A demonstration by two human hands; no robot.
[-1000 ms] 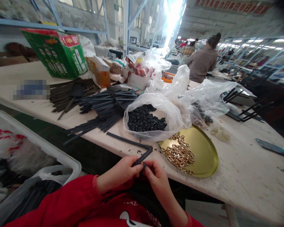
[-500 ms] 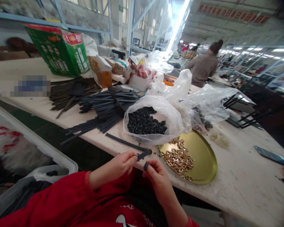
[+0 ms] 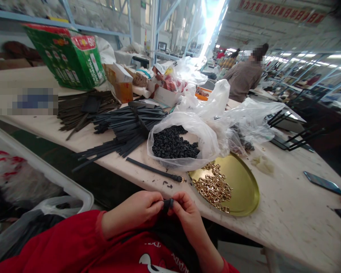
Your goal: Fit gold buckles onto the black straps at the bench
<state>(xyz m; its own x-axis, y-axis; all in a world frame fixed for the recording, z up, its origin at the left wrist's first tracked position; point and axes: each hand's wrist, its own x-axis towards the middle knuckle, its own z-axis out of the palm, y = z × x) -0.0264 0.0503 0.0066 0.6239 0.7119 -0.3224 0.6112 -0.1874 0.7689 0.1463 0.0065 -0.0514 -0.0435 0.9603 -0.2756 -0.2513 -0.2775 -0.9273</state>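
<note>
My left hand (image 3: 136,210) pinches the end of a black strap (image 3: 166,205) just off the table's front edge. Fingertips of my right hand (image 3: 189,214) close on a small black loop (image 3: 171,202), which meets the strap's end; whether the strap is through it I cannot tell. Beyond my hands lies another black strap (image 3: 150,168) with a gold buckle at its right end. Behind it, a clear plastic bag (image 3: 208,146) holds many small black loops (image 3: 173,146). To the right, gold buckles (image 3: 213,189) are heaped on a gold tray (image 3: 246,197).
Piles of black straps (image 3: 125,125) and brown straps (image 3: 74,110) lie left on the table (image 3: 287,212), near a green box (image 3: 68,60). A phone (image 3: 322,182) rests at right. A white bin (image 3: 85,197) stands below left. Another person (image 3: 243,79) is further back.
My hands have come together, bringing the small black loop in my right hand to the end of the strap in my left. The strap has moved down, away from the buckled one.
</note>
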